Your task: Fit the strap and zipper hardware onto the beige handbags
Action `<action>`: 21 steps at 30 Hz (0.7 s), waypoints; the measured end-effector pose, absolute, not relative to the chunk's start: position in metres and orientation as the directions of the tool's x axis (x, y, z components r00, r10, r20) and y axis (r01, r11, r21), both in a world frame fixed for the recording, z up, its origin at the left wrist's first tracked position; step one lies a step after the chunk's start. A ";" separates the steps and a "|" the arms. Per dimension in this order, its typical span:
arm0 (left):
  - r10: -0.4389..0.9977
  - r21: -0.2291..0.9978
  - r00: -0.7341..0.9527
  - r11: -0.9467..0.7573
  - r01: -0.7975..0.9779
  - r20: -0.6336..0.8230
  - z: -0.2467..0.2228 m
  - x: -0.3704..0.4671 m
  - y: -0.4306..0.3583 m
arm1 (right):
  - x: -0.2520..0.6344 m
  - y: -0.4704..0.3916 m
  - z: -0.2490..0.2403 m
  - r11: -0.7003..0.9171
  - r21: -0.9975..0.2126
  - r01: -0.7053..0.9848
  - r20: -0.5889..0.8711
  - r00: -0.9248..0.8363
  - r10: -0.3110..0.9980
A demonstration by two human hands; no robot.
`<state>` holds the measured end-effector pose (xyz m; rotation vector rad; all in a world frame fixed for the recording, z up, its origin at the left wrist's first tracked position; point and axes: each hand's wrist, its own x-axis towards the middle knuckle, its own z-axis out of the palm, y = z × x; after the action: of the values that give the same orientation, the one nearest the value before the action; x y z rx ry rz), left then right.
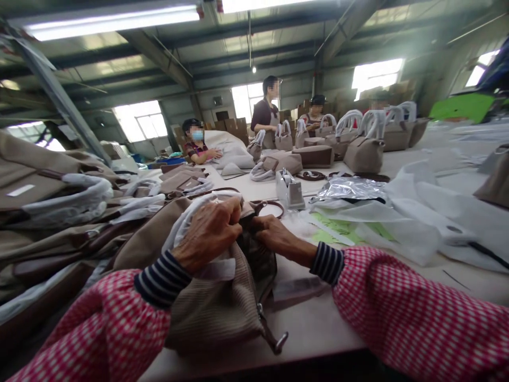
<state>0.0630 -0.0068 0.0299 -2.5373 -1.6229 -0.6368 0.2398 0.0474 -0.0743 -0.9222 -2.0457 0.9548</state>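
Note:
A taupe handbag (217,310) with a ribbed side stands in front of me on the table, its zipped top spread apart. My left hand (212,231) is closed on the bag's upper edge, beside a handle (186,215) wrapped in white padding. On the other side of the opening, my right hand (274,231) is closed at the bag's dark rim, its fingertips partly hidden inside. The zip's end tab (276,342) hangs from the near end of the bag.
Stacked handbags (47,228) crowd the left. A tape dispenser (292,191), silver packaging (350,189) and white wrapping sheets (413,212) lie ahead and right. Finished-looking bags (363,154) stand farther back, where several people (266,114) are at the table.

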 end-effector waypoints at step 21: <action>0.905 0.612 0.403 -0.396 0.684 0.136 0.035 0.052 -0.004 | 0.245 0.034 -0.088 0.708 -0.577 0.406 0.353 -0.659 0.665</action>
<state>0.0519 -0.0041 0.0353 -2.9951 -1.8463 -0.8650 0.2445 0.0344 -0.0877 -0.8154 -2.3621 0.6191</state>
